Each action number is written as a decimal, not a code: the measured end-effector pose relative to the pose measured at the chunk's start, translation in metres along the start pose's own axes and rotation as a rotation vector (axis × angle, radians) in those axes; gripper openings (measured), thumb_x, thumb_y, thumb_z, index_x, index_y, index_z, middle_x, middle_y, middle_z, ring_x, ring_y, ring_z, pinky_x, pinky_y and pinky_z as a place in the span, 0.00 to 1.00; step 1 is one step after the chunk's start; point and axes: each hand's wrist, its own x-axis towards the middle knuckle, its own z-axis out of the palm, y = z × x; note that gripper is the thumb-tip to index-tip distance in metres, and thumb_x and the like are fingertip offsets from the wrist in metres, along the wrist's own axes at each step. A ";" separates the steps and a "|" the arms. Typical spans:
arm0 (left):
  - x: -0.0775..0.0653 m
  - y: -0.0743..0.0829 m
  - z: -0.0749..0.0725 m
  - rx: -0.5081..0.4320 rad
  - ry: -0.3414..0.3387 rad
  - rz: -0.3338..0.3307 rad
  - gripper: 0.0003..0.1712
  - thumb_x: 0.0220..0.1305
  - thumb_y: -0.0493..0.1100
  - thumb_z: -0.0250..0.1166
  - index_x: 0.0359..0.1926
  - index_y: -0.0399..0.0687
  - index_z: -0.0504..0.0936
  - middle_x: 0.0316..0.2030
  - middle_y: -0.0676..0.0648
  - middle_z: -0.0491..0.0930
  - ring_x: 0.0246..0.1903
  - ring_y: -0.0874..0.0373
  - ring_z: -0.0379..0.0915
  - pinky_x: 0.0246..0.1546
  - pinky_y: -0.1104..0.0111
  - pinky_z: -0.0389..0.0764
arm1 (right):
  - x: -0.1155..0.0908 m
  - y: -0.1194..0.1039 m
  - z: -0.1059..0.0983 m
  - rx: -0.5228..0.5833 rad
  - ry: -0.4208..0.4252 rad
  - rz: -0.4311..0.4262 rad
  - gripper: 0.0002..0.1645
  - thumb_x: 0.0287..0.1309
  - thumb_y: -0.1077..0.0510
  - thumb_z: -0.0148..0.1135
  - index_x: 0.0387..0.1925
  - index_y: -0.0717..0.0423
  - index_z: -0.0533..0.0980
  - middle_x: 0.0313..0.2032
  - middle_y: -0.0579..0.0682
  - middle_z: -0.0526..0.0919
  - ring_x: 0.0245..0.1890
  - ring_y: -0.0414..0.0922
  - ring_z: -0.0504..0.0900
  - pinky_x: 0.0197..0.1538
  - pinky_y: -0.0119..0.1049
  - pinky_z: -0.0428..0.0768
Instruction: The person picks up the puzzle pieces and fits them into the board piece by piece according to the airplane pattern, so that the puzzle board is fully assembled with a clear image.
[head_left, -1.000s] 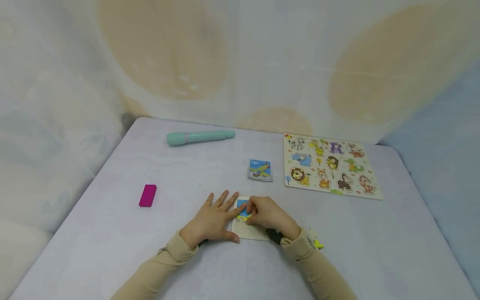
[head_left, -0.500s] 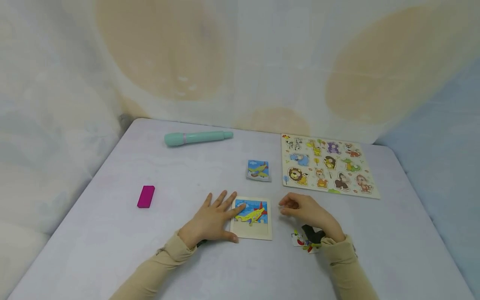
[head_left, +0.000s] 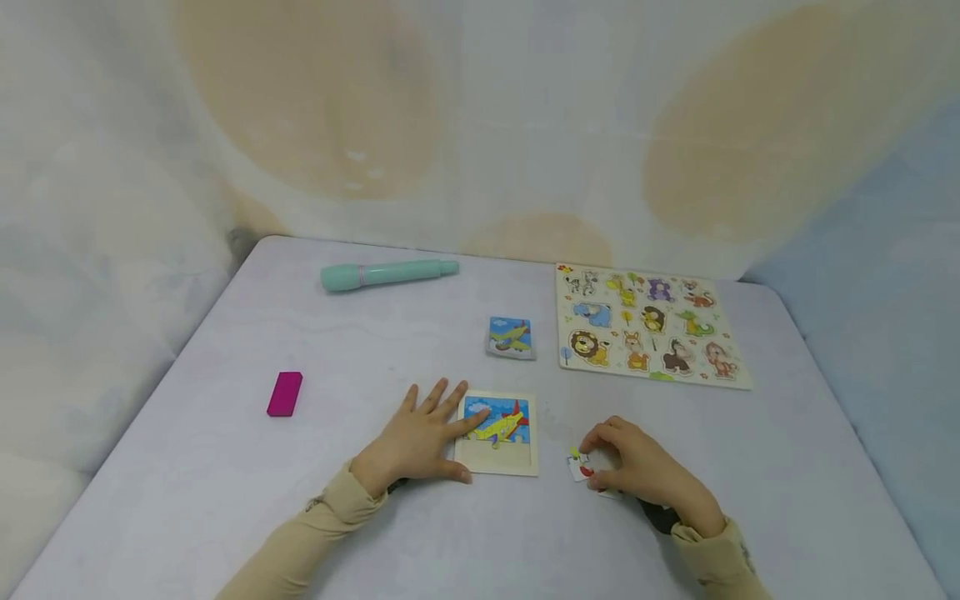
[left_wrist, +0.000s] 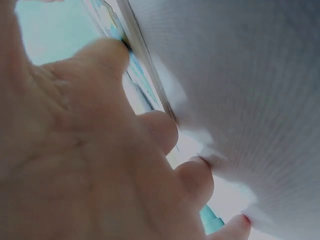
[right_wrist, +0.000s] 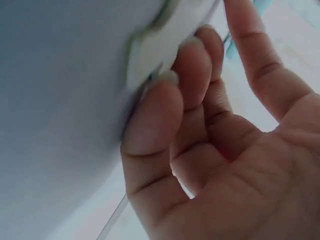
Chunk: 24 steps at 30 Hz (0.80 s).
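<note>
My left hand (head_left: 416, 437) lies with fingers spread over the left edge of a wooden jigsaw tray (head_left: 495, 463). Its index fingertip rests on the fitted airplane pieces (head_left: 498, 425), which fill the upper part; bare wood shows below. To the right of the tray, my right hand (head_left: 648, 467) reaches down to loose jigsaw pieces (head_left: 578, 467), thumb and index finger apart at their edges. The right wrist view shows bent fingertips (right_wrist: 155, 110) touching a pale jigsaw piece (right_wrist: 155, 52) by the tabletop. Part of the loose pieces is hidden under this hand.
A small airplane picture packet (head_left: 511, 337) lies behind the tray. Farther right is an animal puzzle board (head_left: 652, 327). A mint-green toy microphone (head_left: 390, 273) lies at the back left, and a magenta block (head_left: 285, 394) sits to the left.
My right hand has left the upper right of the tray, uncovering the airplane picture, and has moved right and down to the loose pieces. The left hand stays on the tray.
</note>
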 end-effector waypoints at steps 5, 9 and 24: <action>0.000 0.000 0.000 -0.025 0.004 -0.006 0.53 0.50 0.76 0.60 0.74 0.65 0.56 0.77 0.42 0.46 0.75 0.38 0.40 0.67 0.34 0.50 | 0.011 -0.010 0.001 -0.003 -0.023 0.008 0.18 0.46 0.55 0.76 0.37 0.50 0.75 0.36 0.42 0.75 0.37 0.38 0.72 0.43 0.34 0.75; 0.000 -0.001 0.000 -0.045 0.004 -0.008 0.53 0.50 0.76 0.60 0.74 0.64 0.56 0.77 0.42 0.46 0.75 0.37 0.40 0.67 0.34 0.48 | 0.016 -0.011 0.000 0.115 -0.029 0.013 0.13 0.53 0.57 0.70 0.32 0.53 0.72 0.29 0.44 0.76 0.28 0.36 0.72 0.32 0.29 0.73; 0.001 -0.002 -0.001 -0.061 -0.002 -0.013 0.53 0.51 0.76 0.60 0.75 0.65 0.56 0.77 0.43 0.45 0.76 0.38 0.39 0.67 0.34 0.48 | 0.076 -0.072 0.028 0.248 -0.104 -0.061 0.08 0.55 0.59 0.68 0.28 0.56 0.76 0.25 0.45 0.81 0.24 0.36 0.74 0.28 0.27 0.72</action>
